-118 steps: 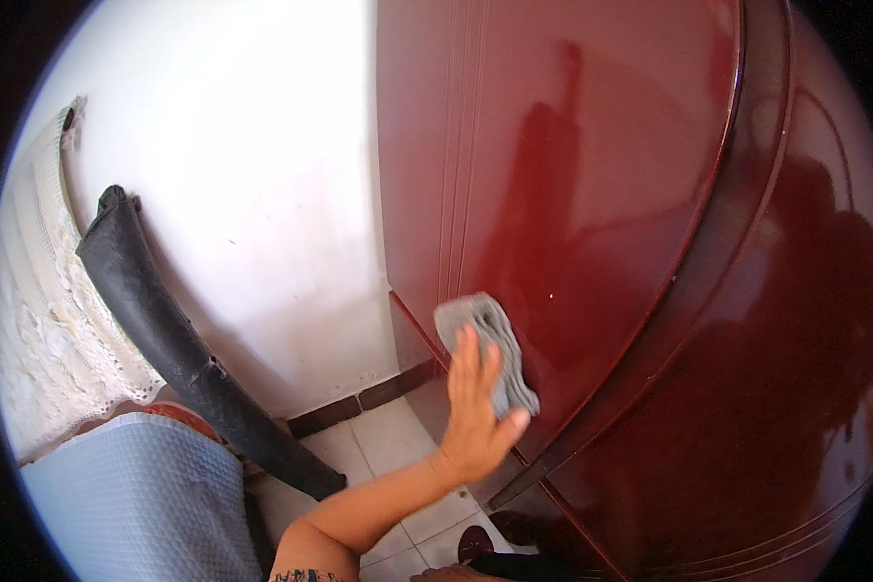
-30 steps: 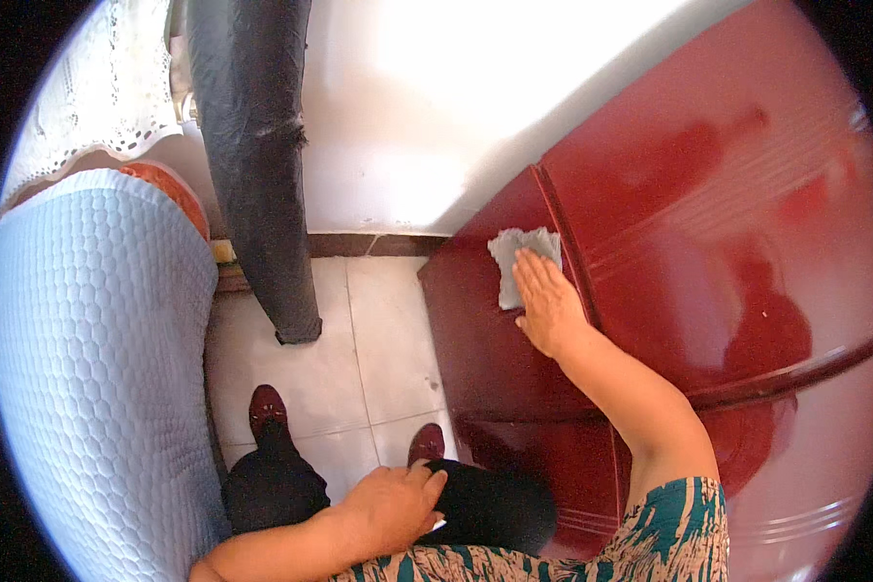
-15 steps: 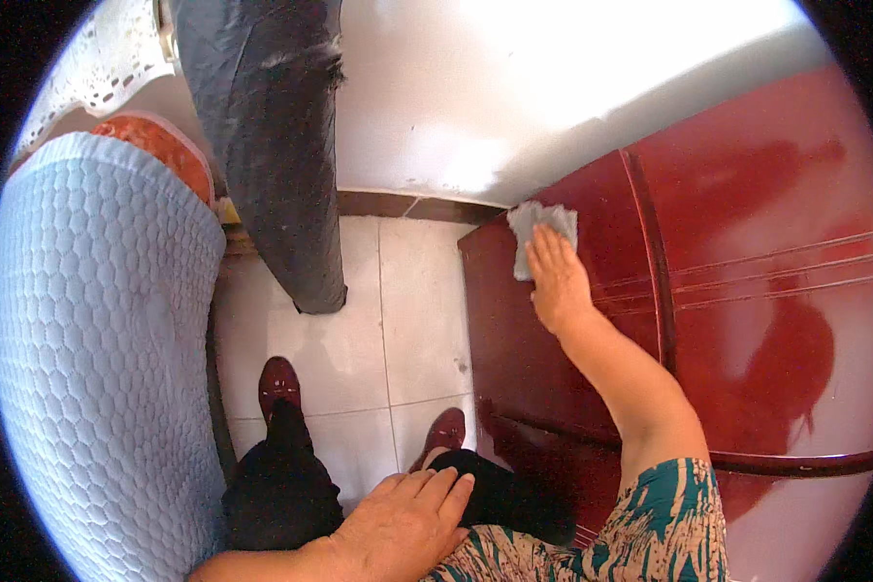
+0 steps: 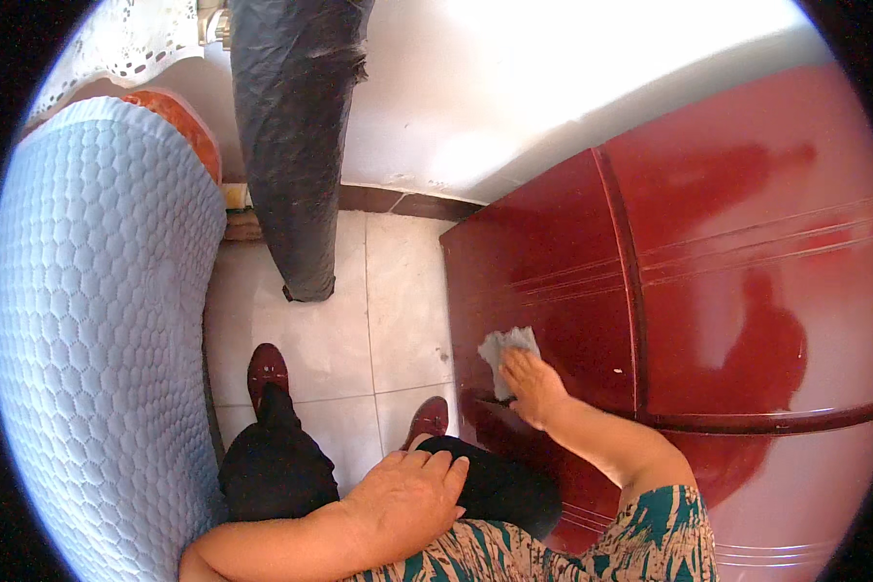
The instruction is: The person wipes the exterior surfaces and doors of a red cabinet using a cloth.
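A crumpled grey cloth (image 4: pixel 495 349) lies against the glossy dark-red cabinet (image 4: pixel 543 242), close to its left edge. My right hand (image 4: pixel 535 386) presses it flat to the panel, with the cloth sticking out past the fingertips. Part of the cloth is hidden beneath the palm and fingers. Over my bent right leg, near the knee, rests my left hand (image 4: pixel 403 500); its fingers lie flat and it holds nothing.
On the left is a bed edge covered by a light-blue quilted cover (image 4: pixel 116 320). A tall object wrapped in black plastic (image 4: pixel 296 145) stands near the white wall (image 4: pixel 446 87). My dark-red shoes (image 4: pixel 268 373) are on the tiled floor (image 4: pixel 398 291).
My right hand has slid the cloth down the cabinet, from near its far corner toward me. My left hand stays on my leg. The whole view has shifted slightly.
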Action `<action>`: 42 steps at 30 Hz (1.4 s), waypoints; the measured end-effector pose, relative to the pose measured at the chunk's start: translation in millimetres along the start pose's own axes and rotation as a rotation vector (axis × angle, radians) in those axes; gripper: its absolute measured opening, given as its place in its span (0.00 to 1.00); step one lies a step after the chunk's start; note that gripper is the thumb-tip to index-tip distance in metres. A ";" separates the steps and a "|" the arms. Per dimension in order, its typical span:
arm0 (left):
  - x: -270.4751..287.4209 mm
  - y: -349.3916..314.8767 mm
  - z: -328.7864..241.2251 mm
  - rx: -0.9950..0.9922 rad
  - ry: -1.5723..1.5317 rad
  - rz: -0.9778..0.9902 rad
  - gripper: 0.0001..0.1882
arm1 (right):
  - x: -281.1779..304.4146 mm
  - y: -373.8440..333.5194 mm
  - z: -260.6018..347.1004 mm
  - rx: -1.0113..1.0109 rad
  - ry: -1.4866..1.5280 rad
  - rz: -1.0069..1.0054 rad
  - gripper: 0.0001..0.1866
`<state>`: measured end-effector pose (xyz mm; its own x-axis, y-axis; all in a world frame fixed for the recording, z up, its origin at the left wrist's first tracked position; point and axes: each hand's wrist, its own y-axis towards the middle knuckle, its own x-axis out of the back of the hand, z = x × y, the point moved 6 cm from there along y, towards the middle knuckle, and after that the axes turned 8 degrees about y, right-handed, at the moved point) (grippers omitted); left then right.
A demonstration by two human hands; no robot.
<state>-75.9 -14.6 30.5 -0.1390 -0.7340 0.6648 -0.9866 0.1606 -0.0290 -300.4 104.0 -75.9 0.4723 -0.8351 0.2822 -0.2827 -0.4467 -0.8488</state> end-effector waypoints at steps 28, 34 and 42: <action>-2.0 -3.8 3.8 0.012 0.006 -0.020 0.28 | -29.1 30.8 39.8 0.029 -0.021 -0.046 0.35; 9.2 1.1 4.1 0.036 0.019 0.004 0.28 | 27.2 74.3 -45.1 -0.320 0.048 -0.173 0.35; 32.1 -10.9 17.4 0.198 -0.028 -0.146 0.29 | 81.1 142.0 -115.7 -0.536 0.336 -0.383 0.37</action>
<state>-71.1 -51.5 39.2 0.0072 -0.7583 0.6518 -0.9935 -0.0796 -0.0816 -398.9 -64.4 -121.9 0.3629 -0.6038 0.7097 -0.5587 -0.7506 -0.3528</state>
